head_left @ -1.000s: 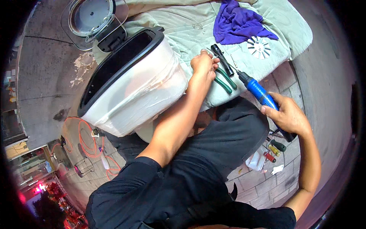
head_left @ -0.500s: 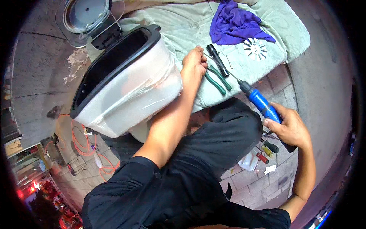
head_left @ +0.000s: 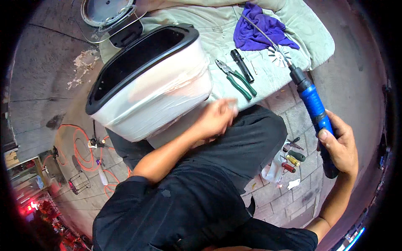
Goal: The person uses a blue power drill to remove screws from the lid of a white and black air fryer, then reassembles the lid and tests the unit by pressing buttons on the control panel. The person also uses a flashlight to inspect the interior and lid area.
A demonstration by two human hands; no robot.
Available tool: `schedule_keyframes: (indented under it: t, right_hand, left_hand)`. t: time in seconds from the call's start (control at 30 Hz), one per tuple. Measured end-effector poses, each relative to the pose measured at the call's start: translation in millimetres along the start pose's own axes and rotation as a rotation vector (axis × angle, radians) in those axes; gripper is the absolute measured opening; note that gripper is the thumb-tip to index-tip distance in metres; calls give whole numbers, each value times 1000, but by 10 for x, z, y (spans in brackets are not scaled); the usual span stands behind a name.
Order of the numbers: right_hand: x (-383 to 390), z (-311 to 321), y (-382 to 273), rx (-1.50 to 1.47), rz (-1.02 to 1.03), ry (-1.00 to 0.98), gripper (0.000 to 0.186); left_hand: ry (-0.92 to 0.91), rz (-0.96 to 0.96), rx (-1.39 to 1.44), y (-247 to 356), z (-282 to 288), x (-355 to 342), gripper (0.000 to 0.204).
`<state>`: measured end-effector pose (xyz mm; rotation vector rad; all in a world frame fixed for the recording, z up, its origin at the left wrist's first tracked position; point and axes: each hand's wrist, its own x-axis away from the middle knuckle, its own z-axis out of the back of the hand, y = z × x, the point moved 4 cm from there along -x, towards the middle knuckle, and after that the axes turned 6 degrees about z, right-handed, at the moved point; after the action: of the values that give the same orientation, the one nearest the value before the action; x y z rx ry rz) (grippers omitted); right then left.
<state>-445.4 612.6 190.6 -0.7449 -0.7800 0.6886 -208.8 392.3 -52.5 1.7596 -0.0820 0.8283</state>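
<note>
My right hand (head_left: 341,144) is wrapped round a blue and black electric screwdriver (head_left: 312,100). Its long thin bit points up and left over a purple cloth (head_left: 261,27) and a white slotted disc (head_left: 274,60). My left hand (head_left: 217,117) is over my lap, below the padded cover's edge; motion smears its fingers, so what they hold, if anything, is unclear. Beside it stands a white appliance shell (head_left: 167,88) with a black rim, partly wrapped in clear film. Green-handled pliers (head_left: 236,79) and a black flashlight (head_left: 242,66) lie on the pale green padded cover (head_left: 222,35).
A round lid (head_left: 106,12) with a wire loop is hinged at the shell's far end. On the paved floor at right are several screwdrivers (head_left: 296,155) and a clear plastic bag (head_left: 272,169). An orange hose or cable (head_left: 77,146) coils at left.
My left hand has drawn back from beside the pliers toward my lap. The electric screwdriver has moved right and turned more upright, its bit swinging away from the pliers.
</note>
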Motion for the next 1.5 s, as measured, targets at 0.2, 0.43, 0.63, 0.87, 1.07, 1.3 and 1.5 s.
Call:
schedule_keyframes:
  t: [0.2,0.43,0.63,0.87,1.07,1.3,1.5]
  right_hand:
    - [221,-417,-919,52,144,28,92]
    - [76,-1234,-2064,183,164,-230,93]
    - [-223,-1814,-2828,480,106,-288,69]
    - [-605,-2309,-3282,810,119,-337,73]
    - [-744,-2539,-3373,848,150,-360,74]
    - [-680,-2574,-3374,834,150,-345,81]
    - [-689,-2530,-3296,809,94,-317,81]
  left_hand:
    - [-560,10,-218,-236,1036,1908,50]
    - [-161,-874,711,50,3193,2484,41]
    - [607,-729,306,761,4258,1133,78]
    - [245,-568,145,975,4302,252,97]
    - [340,-602,158,1006,4313,268,105]
    - [316,-582,32,1032,4390,148,108]
    - [373,-588,-54,1007,4443,-7,85]
